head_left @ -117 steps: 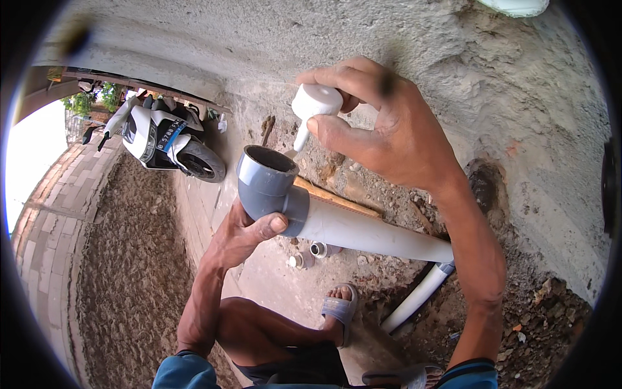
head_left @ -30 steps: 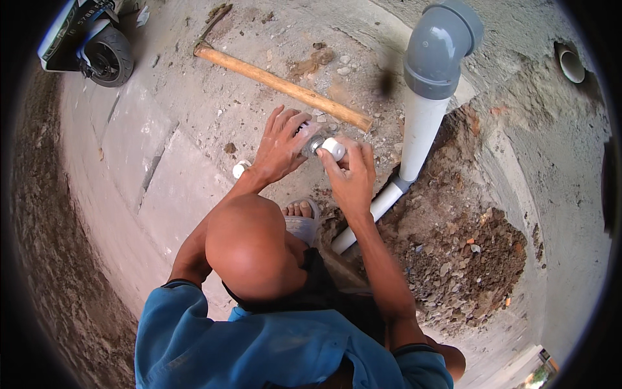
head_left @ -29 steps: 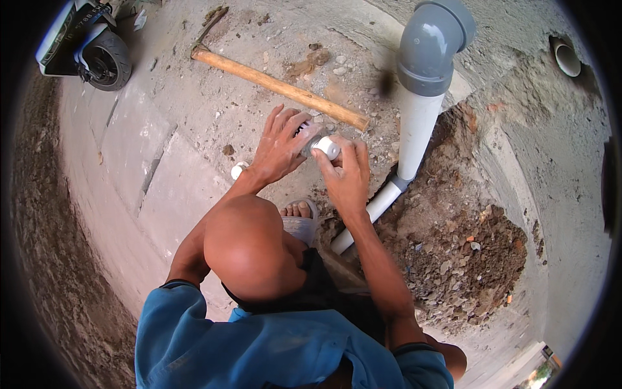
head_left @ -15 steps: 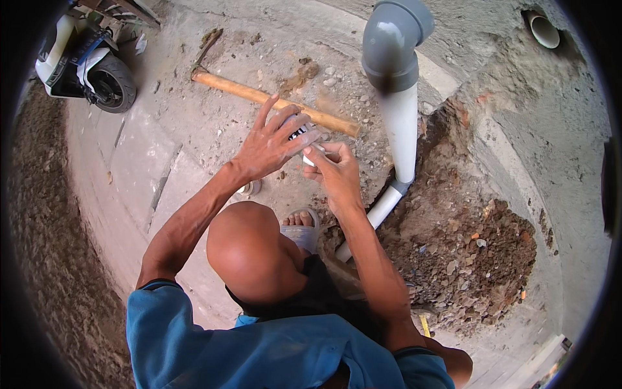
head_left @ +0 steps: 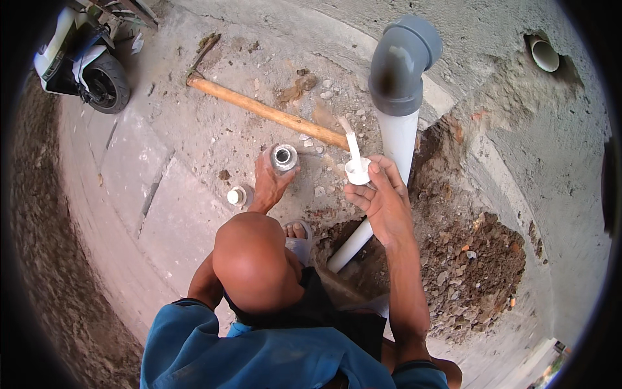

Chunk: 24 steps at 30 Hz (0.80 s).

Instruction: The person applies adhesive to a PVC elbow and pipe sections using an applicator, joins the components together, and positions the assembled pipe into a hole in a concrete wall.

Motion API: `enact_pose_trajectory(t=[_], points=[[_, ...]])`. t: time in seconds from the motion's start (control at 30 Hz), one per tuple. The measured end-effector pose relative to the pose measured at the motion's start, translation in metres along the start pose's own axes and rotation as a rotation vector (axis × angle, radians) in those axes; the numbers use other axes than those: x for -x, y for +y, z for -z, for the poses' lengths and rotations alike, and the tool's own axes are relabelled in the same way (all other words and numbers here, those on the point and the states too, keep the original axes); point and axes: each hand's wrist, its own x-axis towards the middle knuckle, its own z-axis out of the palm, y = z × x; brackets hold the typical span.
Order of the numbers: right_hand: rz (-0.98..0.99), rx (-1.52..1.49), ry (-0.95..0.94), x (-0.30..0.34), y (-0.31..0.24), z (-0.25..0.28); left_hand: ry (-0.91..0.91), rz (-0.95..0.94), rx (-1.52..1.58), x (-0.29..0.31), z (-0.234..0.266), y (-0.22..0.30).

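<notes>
My left hand (head_left: 266, 183) is wrapped round a small uncapped can (head_left: 284, 158), low over the ground in front of my knee. Its round mouth faces up. Pinched in my right hand (head_left: 385, 206) is a white cap with a brush (head_left: 356, 170), its white stem pointing up and away from me. The cap is apart from the can, beside the upright white pipe (head_left: 398, 133). That pipe carries a grey elbow (head_left: 396, 68) at its top. Left of my left wrist stands a second small container with a white lid (head_left: 238, 196).
A tool with a wooden handle (head_left: 265, 111) lies across the dirt beyond my hands. A lower white pipe (head_left: 352, 246) slants through a dug trench, beside a soil heap (head_left: 476, 275). Another pipe end (head_left: 544, 54) sits in the wall. A motorbike (head_left: 97, 74) stands far left.
The cap with its brush has come off the can. My hands have parted: the left has lowered the can toward the ground, the right has moved rightward with the cap.
</notes>
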Motion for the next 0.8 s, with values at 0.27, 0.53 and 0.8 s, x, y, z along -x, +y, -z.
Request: enact_pose_trajectory(t=[0.27,0.53,0.8], points=[[0.131,0.004,-0.371,0.045,-0.097,-0.004,-0.143,0.099,-0.001,0.023,-0.008,-0.015],[0.55,0.167,-0.12,-0.028,-0.218,0.028,0.069,0.137,0.438,-0.013,0.109,0.113],[0.477,0.538,-0.35,-0.108,-0.234,0.01,-0.144,-0.13,0.059,-0.037,0.124,0.322]])
